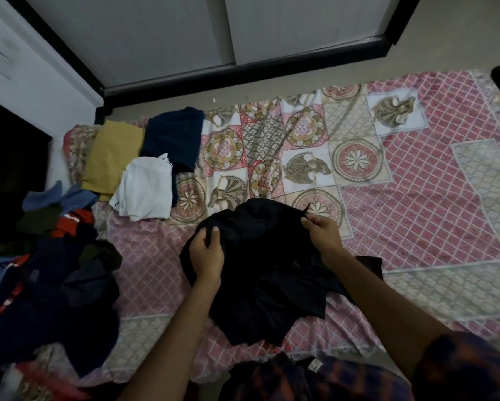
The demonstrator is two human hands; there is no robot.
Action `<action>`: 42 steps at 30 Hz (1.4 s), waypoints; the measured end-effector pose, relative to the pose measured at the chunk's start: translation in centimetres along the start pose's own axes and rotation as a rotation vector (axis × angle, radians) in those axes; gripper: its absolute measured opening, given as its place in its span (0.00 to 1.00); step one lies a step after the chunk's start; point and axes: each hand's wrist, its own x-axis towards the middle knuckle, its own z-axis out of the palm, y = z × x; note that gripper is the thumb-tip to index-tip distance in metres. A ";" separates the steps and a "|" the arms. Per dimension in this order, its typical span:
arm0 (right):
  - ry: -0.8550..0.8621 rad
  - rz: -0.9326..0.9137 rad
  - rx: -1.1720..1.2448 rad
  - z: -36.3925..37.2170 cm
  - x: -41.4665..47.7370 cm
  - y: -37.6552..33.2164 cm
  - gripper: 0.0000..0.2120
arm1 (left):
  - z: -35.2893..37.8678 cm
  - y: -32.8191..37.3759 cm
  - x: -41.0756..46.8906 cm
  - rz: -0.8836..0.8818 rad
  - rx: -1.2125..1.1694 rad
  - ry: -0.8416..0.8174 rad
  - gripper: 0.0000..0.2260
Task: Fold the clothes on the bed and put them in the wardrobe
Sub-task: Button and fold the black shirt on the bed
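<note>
A crumpled black garment (266, 270) lies in front of me on the bed's pink patterned sheet (431, 204). My left hand (206, 253) grips its upper left edge. My right hand (322, 234) pinches its upper right edge, lifting the fabric slightly. Folded pieces sit at the bed's far left: a yellow one (109, 160), a navy one (170, 137) and a white one (144, 192). A heap of unfolded dark, blue and red clothes (49, 273) covers the left side of the bed.
The wardrobe (20, 70) stands at the far left with a white door and a dark opening below it. Grey sliding panels with a black frame (231, 70) run along the floor beyond the bed. My plaid shirt (329, 380) fills the bottom edge.
</note>
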 end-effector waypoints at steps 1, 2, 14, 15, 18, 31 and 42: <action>0.033 -0.083 -0.023 0.5 -0.2 -0.9 0.08 | -0.4 0.9 0.8 0.084 -0.005 0.015 0.16; 0.069 -0.173 -0.039 1.2 -0.4 -2.1 0.10 | -1.0 2.1 1.7 0.160 -0.022 0.035 0.15; 0.077 -0.721 -0.337 11.7 10.2 -21.2 0.19 | 2.9 17.8 19.5 0.613 0.179 -0.029 0.16; 0.017 -0.701 -0.421 12.3 11.5 -21.0 0.24 | 4.1 16.5 20.9 0.511 0.319 -0.156 0.21; -0.113 -0.556 -0.741 13.0 16.1 -15.8 0.37 | 7.4 8.1 23.4 0.282 0.611 -0.321 0.31; -0.058 -0.038 -1.129 3.7 2.1 15.9 0.29 | 5.8 -17.2 4.3 -0.168 0.695 -0.313 0.28; 0.098 0.005 -0.478 0.7 3.2 16.0 0.05 | 4.1 -16.3 2.9 0.156 0.638 -0.304 0.13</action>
